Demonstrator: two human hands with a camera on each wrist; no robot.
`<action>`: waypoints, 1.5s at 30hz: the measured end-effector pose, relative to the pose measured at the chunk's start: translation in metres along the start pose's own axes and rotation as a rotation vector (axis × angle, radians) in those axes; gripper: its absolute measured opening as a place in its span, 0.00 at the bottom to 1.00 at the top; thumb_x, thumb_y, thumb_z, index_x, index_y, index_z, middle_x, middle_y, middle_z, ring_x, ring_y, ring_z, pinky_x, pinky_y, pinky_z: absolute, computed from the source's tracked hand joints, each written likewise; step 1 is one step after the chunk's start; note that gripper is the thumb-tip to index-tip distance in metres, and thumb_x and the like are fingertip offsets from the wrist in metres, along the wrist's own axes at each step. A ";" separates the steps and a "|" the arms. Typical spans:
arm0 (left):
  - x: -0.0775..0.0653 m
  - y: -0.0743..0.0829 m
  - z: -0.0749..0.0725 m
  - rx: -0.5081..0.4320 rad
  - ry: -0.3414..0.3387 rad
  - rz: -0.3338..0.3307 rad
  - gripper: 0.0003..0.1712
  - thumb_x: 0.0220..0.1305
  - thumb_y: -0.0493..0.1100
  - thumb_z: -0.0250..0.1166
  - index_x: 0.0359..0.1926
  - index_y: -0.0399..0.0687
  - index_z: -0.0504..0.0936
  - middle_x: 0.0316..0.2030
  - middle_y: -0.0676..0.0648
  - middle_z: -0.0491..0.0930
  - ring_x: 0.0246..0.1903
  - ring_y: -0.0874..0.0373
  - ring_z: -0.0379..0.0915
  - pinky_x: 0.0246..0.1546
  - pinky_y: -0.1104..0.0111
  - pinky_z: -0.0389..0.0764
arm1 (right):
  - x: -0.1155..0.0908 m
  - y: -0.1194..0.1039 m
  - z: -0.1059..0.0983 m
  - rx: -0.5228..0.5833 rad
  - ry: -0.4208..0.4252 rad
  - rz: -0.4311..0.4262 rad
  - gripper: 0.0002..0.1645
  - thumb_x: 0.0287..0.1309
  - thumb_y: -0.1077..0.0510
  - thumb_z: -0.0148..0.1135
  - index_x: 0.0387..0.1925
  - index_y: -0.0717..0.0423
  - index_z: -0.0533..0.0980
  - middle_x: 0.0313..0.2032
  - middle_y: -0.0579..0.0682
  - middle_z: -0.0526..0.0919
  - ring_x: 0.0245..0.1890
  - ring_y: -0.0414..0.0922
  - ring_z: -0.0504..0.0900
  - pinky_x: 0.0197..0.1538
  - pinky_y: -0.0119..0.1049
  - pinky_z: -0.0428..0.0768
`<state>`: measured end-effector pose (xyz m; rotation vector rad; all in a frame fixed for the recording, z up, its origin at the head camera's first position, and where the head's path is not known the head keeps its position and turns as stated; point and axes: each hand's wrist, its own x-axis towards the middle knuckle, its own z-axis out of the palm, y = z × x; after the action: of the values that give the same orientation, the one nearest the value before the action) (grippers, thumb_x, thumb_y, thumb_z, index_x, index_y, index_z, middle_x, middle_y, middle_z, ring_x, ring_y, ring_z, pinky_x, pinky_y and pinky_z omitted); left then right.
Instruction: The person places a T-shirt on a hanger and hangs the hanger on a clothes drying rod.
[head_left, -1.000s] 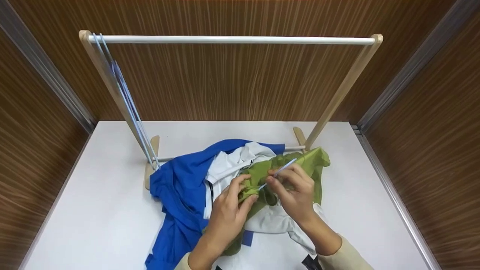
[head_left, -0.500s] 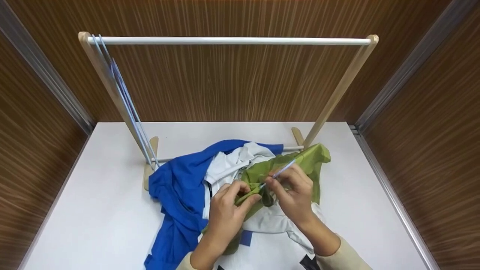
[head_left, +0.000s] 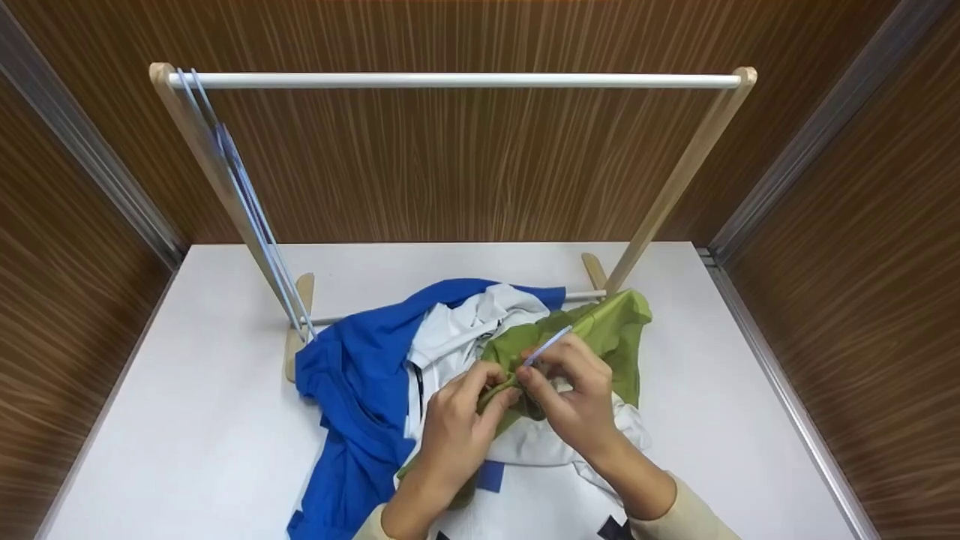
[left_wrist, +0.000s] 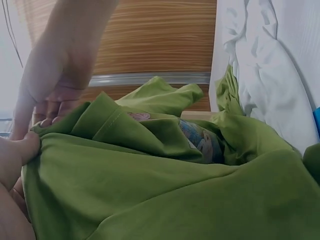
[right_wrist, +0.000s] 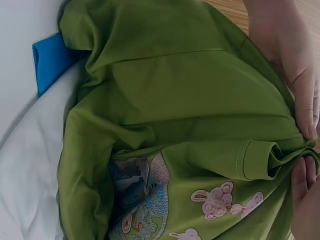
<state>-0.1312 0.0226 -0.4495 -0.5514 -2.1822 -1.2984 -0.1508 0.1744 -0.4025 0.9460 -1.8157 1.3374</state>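
A green shirt lies bunched over other clothes, its collar area gathered between the hands. My left hand pinches the gathered green fabric between thumb and fingers. Close to its right, my right hand pinches a thin light-blue clothes hanger, seen as a slanted rod. The hanger's lower end disappears at the green fabric near the left fingertips. In the right wrist view the shirt front carries pink rabbit prints and a blue patterned patch.
A blue garment and a white garment lie beneath and left of the green shirt. Behind them stands a wooden rack with a white rail. Light-blue hangers hang at its left end. Wood-grain walls surround the white table.
My right hand has moved left and slightly down, closer to my left hand, with the hanger. Less of the hanger shows, and the pinched fabric has shifted a little.
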 end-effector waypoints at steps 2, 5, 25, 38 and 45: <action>0.001 -0.001 0.000 -0.010 0.009 0.013 0.08 0.59 0.48 0.63 0.38 0.54 0.76 0.31 0.62 0.77 0.31 0.71 0.72 0.31 0.78 0.72 | 0.000 -0.001 0.001 0.020 -0.034 0.001 0.10 0.46 0.73 0.64 0.33 0.64 0.77 0.31 0.53 0.77 0.24 0.40 0.73 0.24 0.28 0.73; 0.002 -0.002 0.000 -0.019 0.018 0.027 0.12 0.60 0.48 0.63 0.44 0.53 0.76 0.33 0.61 0.80 0.36 0.72 0.74 0.36 0.78 0.73 | -0.001 -0.003 0.000 0.030 -0.079 -0.002 0.13 0.44 0.74 0.61 0.36 0.66 0.76 0.34 0.55 0.78 0.26 0.42 0.74 0.26 0.29 0.74; -0.004 -0.006 -0.009 -0.024 0.014 0.010 0.10 0.60 0.47 0.63 0.43 0.56 0.81 0.32 0.61 0.79 0.34 0.71 0.72 0.33 0.80 0.72 | 0.003 0.043 -0.044 -0.319 -0.138 -0.139 0.17 0.42 0.64 0.58 0.38 0.58 0.82 0.41 0.57 0.81 0.39 0.55 0.71 0.45 0.45 0.63; -0.005 -0.004 -0.012 -0.039 0.010 0.019 0.10 0.60 0.46 0.63 0.43 0.54 0.81 0.32 0.61 0.78 0.32 0.71 0.71 0.32 0.80 0.71 | -0.011 0.089 -0.088 -0.369 -0.237 -0.044 0.10 0.54 0.57 0.63 0.40 0.51 0.82 0.40 0.47 0.82 0.43 0.52 0.73 0.47 0.47 0.62; -0.007 -0.004 -0.014 -0.052 0.013 0.018 0.10 0.59 0.45 0.64 0.43 0.54 0.80 0.31 0.62 0.77 0.29 0.71 0.69 0.28 0.81 0.69 | -0.011 0.096 -0.099 -0.407 -0.221 -0.012 0.11 0.52 0.59 0.64 0.40 0.51 0.82 0.40 0.46 0.81 0.44 0.49 0.72 0.49 0.44 0.63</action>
<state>-0.1245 0.0078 -0.4507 -0.5803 -2.1329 -1.3487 -0.2172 0.2917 -0.4336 0.9024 -2.1380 0.8308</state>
